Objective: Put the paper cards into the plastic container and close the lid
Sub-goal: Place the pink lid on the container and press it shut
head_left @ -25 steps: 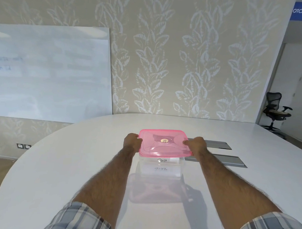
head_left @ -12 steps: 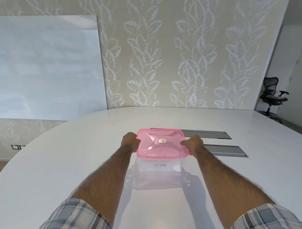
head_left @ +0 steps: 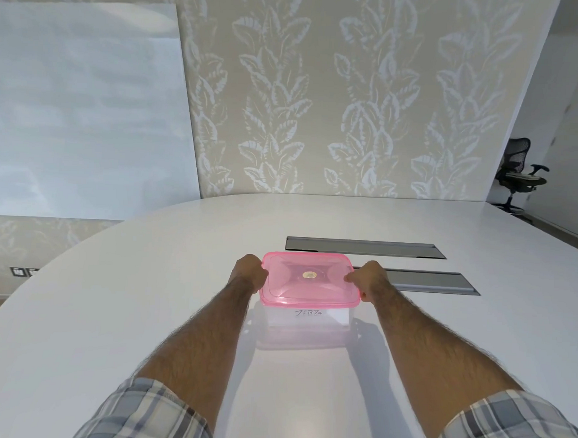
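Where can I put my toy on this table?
The table is bare left of the left hand and arm, out to its round edge. Also bare: the right side, past the right hand and nearer than the grey strips. Crowded in the middle: both hands hold the pink lid on the box.

At lower centre, a translucent pink rectangular plastic lid [head_left: 295, 291] with a gold round sticker [head_left: 309, 275] tops a clear plastic container [head_left: 305, 334]. The glossy oval table [head_left: 146, 312] is white; the wallpaper [head_left: 318, 105] beige with pale leaves; both short sleeves [head_left: 149, 414] grey-and-white plaid.
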Action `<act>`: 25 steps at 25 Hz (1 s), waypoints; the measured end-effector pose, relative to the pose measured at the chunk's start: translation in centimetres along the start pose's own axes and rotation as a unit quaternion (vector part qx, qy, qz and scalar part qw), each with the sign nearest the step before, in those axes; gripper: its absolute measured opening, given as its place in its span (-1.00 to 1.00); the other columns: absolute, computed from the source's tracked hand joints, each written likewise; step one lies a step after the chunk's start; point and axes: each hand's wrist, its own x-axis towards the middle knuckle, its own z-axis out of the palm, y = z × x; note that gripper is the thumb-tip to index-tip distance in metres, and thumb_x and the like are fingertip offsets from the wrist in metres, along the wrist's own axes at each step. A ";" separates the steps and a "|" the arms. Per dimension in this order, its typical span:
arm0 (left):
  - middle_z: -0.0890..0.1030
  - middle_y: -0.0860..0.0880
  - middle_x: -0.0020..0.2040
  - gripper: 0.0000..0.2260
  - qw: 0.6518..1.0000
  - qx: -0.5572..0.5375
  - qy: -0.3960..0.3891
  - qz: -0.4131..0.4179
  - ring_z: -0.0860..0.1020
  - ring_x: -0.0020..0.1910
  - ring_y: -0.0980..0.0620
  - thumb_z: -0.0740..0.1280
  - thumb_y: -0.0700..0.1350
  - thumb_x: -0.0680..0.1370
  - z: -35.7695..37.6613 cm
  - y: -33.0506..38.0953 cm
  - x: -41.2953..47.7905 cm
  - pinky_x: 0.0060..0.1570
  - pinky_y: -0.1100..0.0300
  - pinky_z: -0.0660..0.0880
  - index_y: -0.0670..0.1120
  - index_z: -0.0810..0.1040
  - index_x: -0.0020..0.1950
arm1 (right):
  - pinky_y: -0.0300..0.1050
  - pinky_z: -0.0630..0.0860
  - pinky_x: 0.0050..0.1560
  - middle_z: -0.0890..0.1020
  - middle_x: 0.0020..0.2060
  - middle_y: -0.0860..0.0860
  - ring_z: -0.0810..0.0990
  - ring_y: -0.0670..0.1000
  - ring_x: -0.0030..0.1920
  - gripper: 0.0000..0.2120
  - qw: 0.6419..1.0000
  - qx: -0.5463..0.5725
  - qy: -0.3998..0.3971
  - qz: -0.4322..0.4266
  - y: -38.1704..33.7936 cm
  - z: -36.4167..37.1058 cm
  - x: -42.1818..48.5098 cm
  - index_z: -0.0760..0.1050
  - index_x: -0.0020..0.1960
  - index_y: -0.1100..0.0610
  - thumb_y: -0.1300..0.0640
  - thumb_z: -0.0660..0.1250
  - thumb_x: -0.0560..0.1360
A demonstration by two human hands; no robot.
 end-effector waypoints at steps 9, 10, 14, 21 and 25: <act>0.68 -0.20 -0.17 -0.97 0.999 0.027 -0.008 -0.019 0.58 -0.35 -0.13 0.32 -0.22 0.46 1.0 -0.3 1.3 -0.14 -0.02 0.66 -0.15 0.53 -0.18 | -0.02 0.53 -0.21 0.58 -0.22 0.12 0.55 0.14 -0.23 -0.66 0.999 -0.040 -0.008 -0.003 0.6 0.5 1.5 0.38 -0.30 0.15 0.05 0.54 0.36; 0.67 -0.19 -0.23 -0.96 0.999 0.027 -0.008 -0.021 0.58 -0.38 -0.12 0.32 -0.21 0.45 1.2 -0.4 1.5 -0.16 0.00 0.66 -0.18 0.55 -0.17 | 0.00 0.55 -0.19 0.59 -0.19 0.12 0.57 0.14 -0.22 -0.63 0.999 -0.047 -0.007 -0.002 0.7 0.6 1.6 0.38 -0.29 0.14 0.00 0.54 0.35; 0.58 -0.09 -0.32 -0.88 0.998 0.046 -0.018 -0.032 0.55 -0.40 -0.10 0.28 -0.15 0.45 1.4 -0.3 1.6 -0.27 0.16 0.53 -0.17 0.50 -0.25 | -0.05 0.56 -0.08 0.67 -0.02 0.11 0.67 0.18 -0.01 -0.57 0.996 -0.079 0.033 0.006 0.6 0.5 1.3 0.56 -0.01 0.16 -0.19 0.46 0.41; 0.65 -0.13 0.03 -0.80 0.998 0.054 -0.005 -0.031 0.59 -0.07 -0.15 0.23 -0.09 0.55 2.7 -0.4 3.3 -0.05 0.09 0.54 -0.18 0.59 -0.02 | -0.12 0.46 -0.15 0.66 -0.03 0.12 0.58 0.15 -0.09 -0.70 0.996 -0.082 0.027 -0.021 0.1 1.3 2.6 0.52 -0.04 0.18 -0.08 0.37 0.53; 0.57 -0.08 0.30 -0.71 0.999 0.032 0.019 -0.017 0.53 0.27 -0.12 0.22 -0.06 0.63 3.7 -0.3 4.4 0.21 0.10 0.44 -0.15 0.54 0.28 | -0.14 0.44 -0.15 0.66 -0.02 0.11 0.57 0.13 -0.11 -0.71 0.995 -0.090 0.016 -0.033 -0.4 1.8 4.1 0.58 0.01 0.21 -0.03 0.34 0.53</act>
